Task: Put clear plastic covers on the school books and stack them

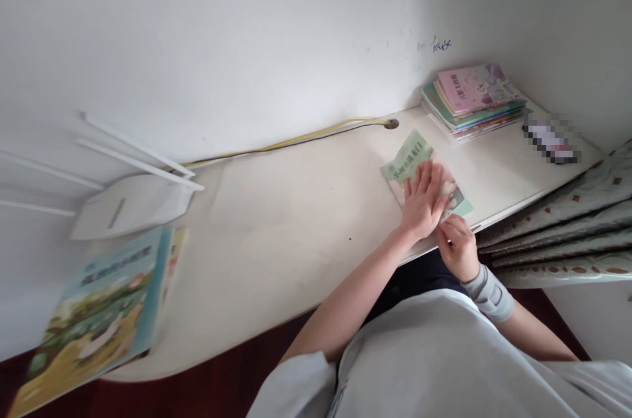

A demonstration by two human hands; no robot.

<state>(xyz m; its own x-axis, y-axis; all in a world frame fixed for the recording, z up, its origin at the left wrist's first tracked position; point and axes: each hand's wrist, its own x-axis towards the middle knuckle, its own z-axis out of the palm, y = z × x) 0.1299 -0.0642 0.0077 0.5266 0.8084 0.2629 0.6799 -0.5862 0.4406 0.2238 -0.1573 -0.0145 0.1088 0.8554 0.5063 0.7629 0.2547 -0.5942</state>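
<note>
A small green book with dark printed characters lies at a slant near the front edge of the white desk. My left hand rests flat across its cover, fingers stretched out, hiding the middle of the picture. Close beside it, at the book's near edge, my right hand is closed with its fingertips pinched together. What sits between those fingertips is too small and blurred to make out. A grey wrist band wraps my right wrist.
A stack of books with a pink one on top stands at the back right, beside a blurred-out object. At left are a white router with antennas and picture books. Cables run along the wall; a curtain hangs right.
</note>
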